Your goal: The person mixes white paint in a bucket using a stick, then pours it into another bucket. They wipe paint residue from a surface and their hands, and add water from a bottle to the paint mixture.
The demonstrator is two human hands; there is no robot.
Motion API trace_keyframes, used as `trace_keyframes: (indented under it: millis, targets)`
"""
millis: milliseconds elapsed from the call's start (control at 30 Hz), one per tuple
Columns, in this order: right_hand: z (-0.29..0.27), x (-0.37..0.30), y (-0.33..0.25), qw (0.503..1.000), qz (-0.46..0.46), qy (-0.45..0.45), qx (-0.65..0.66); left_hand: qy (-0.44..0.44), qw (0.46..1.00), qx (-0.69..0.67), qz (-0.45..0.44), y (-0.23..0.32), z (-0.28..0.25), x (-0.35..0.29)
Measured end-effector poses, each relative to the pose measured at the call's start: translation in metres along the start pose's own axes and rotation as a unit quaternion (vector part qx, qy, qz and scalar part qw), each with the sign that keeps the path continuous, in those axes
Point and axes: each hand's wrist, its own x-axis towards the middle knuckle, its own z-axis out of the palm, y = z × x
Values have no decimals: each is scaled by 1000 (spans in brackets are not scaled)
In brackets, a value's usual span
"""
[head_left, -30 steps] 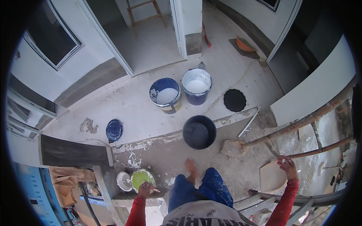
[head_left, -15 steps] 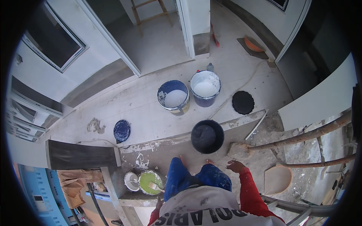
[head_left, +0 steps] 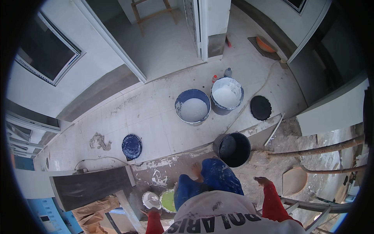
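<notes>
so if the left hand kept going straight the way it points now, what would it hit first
Probably the small white bucket, just ahead of the left hand in the picture. Depth is hard to judge, so the hand might pass above it.

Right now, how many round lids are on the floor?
2: a speckled blue plastic lid at left and a black notched plastic lid at right; others may be hidden.
</notes>
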Motion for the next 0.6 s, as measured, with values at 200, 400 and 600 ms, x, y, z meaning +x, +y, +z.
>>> trace_keyframes:
  millis: [200, 400, 600]
  targets:
    - [70, 15, -76, 978, -82, 110, -157, 53, 987, 131, 76, 180, -154, -1]
    - [67, 113, -240, 985, -139, 104, -8, 210, 911, 175, 310, 286, -261, 66]
    - [75, 214, -424, 956, -255, 132, 57, 50, 946, 157, 278, 445, -304, 147]
